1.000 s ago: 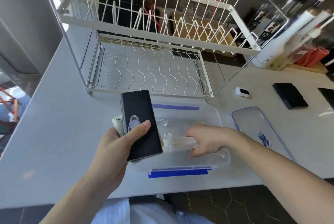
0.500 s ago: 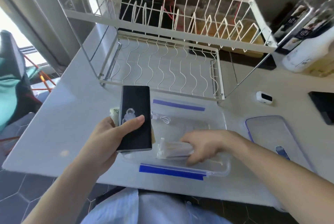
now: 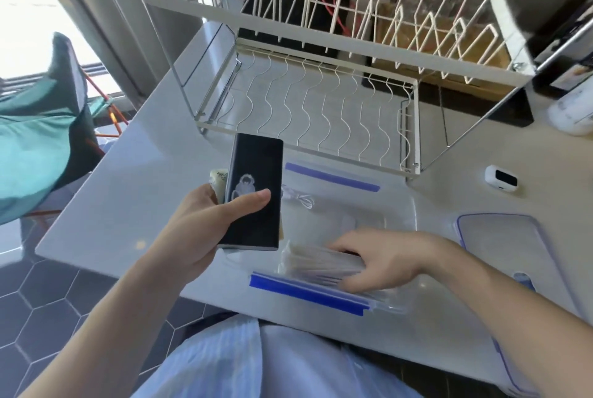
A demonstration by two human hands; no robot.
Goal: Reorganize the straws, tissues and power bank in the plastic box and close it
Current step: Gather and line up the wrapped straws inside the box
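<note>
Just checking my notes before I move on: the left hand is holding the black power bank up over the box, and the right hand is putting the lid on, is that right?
Not quite. The head view shows the left hand holding the power bank, but the right hand grips the bundle of straws inside the plastic box. The lid lies untouched on the table to the right.

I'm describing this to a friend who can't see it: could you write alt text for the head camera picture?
A person's left hand holds a black power bank above an open clear plastic box on a white counter, while the right hand grips a bundle of wrapped straws inside the box. The box's lid lies to the right, and a wire dish rack stands behind.
</note>
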